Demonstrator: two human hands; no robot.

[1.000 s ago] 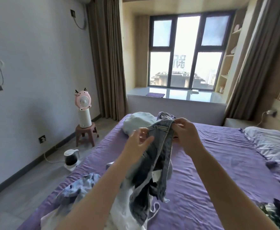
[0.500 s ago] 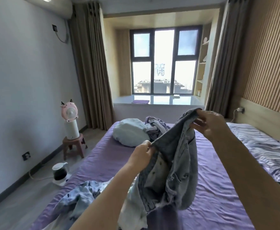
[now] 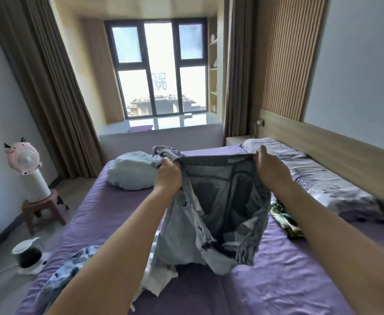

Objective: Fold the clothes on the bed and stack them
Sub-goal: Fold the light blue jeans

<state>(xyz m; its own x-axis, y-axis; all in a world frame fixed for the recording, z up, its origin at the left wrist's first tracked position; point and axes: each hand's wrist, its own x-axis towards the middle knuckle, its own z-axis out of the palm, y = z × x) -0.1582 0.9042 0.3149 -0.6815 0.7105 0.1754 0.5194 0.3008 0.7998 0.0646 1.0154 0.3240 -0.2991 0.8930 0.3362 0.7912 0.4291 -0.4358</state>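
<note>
Two hands stretch a pair of faded, light-blue denim shorts (image 3: 218,205) by the waistband above the purple-sheeted bed (image 3: 300,276): the left hand (image 3: 169,173) pinches one end, the right hand (image 3: 269,170) grips the other. To fold cleanly, the waistband probably needs keeping taut and level while the hanging legs settle, then laying flat on bare sheet. Frayed hems and pale pocket linings show, suggesting the shorts are inside out. Other crumpled clothes (image 3: 72,269) lie nearby, unfolded.

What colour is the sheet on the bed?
Purple: the bed sheet shows best in the head view.
</note>
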